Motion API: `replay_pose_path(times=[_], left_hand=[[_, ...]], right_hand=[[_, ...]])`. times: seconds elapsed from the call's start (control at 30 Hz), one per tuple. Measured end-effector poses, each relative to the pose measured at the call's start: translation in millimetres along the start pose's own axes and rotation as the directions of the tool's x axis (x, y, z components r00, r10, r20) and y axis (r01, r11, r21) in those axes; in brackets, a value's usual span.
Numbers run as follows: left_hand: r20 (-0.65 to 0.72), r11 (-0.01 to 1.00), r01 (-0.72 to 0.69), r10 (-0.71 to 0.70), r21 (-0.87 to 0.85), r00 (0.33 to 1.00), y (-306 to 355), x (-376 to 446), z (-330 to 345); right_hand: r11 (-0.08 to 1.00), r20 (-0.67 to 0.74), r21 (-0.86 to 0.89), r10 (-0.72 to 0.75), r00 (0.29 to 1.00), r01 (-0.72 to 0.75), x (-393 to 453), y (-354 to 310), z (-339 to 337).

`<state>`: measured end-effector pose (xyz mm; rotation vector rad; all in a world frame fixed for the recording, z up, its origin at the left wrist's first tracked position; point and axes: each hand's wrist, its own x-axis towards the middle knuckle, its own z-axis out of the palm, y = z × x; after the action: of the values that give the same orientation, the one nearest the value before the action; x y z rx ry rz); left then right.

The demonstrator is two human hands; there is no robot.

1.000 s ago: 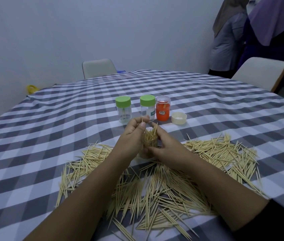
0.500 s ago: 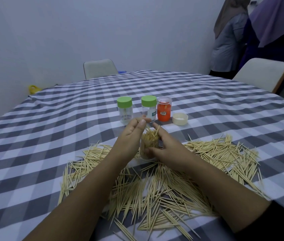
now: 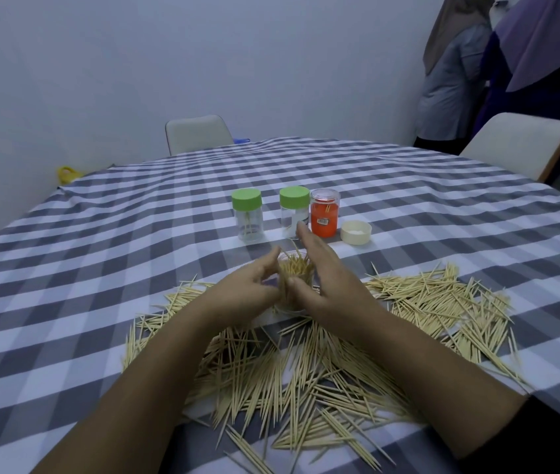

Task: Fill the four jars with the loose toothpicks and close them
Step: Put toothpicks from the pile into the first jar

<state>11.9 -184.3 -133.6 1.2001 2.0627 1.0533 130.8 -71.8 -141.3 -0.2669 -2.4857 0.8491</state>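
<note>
- Between your two hands, near the middle of the desk point(image 3: 100, 234), the open jar point(image 3: 295, 285) stands upright, packed with toothpicks whose tips poke above its rim.
- Your right hand point(image 3: 326, 285) has just let go: half a second ago its fingers curled around the jar's right side, and now they stretch out straight toward the far jars, with only the thumb resting against the near wall. Read it as open and holding nothing.
- Your left hand point(image 3: 248, 290) stays at the jar's left side with fingers loosely curled; whether it grips the glass or only touches it, I cannot tell, since the fingertips are hidden against the bundle.
- Against the earlier frames, the bundle sits lower and tidier in the jar, and your left fingers no longer pinch above the rim.
- My judgement: this jar is about full, and the freed right hand looks headed for the cream lid point(image 3: 356, 231), which lies upturned beside the orange jar point(image 3: 324, 213).
- Beyond, two green-lidded jars point(image 3: 246, 214) are capped yet nearly empty, so three jars are left to fill.
- Loose toothpicks point(image 3: 289, 378) lie spread over the cloth in front of you and to the right, well apart from the far row.
</note>
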Motion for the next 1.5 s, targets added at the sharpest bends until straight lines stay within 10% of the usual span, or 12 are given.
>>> replay_pose_path(times=[0.33, 0.57, 1.0, 1.17, 1.5], left_hand=[[-0.143, 0.980, -0.028, 0.057, 0.196, 0.988, 2.9, 1.9, 10.5], [-0.204, 0.976, 0.018, 0.027, 0.218, 0.979, 7.0, -1.0, 10.3], [-0.096, 0.980, -0.060, 0.079, 0.190, 0.992, 2.2, -0.6, 7.1], [-0.093, 0.993, -0.046, 0.056, 0.105, 0.994, 4.6, -1.3, 11.4], [-0.109, 0.998, -0.014, 0.021, 0.061, 0.994, 0.2, 0.3, 14.6]], right_hand=[[0.958, -0.231, -0.219, -0.234, 0.944, 0.184, 9.2, 4.4, 14.6], [0.944, 0.013, -0.315, -0.102, 0.995, 0.101, 7.5, 3.1, 6.1], [0.973, 0.166, -0.231, 0.025, 0.986, 0.014, 9.4, -0.5, -1.1], [0.965, 0.136, 0.185, 0.164, 0.977, -0.187, 4.0, -9.7, -33.1], [0.690, 0.306, -0.679, 0.577, 0.758, -0.251, -5.6, 21.2, -71.9]])
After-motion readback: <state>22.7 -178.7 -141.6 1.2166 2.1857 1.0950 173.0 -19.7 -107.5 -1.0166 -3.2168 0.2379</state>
